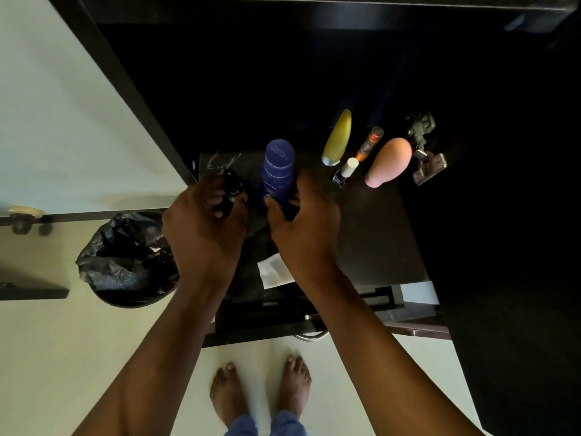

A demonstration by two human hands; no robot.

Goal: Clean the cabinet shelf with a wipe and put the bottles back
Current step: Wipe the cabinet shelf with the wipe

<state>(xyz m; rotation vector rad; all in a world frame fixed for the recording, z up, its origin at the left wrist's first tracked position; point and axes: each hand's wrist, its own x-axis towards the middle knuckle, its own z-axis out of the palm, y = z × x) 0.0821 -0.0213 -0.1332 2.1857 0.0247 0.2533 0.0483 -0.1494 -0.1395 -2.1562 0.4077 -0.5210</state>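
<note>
My left hand (201, 228) grips a small black bottle (231, 187) above the dark counter. Just to its right, my right hand (306, 228) holds a tall blue bottle (278, 171) upright by its lower part. On the dark shelf surface (371, 221) behind stand a yellow bottle (338, 138), a thin orange tube (371, 143), a small white-capped bottle (345, 171) and a pink rounded bottle (390, 162). A white wipe (273, 272) lies on the surface beneath my right wrist.
A bin lined with a black bag (129, 259) stands on the pale floor at the left. A metal door hinge (424, 149) sits right of the pink bottle. The cabinet interior (283, 73) behind is dark. My bare feet (261, 391) are below.
</note>
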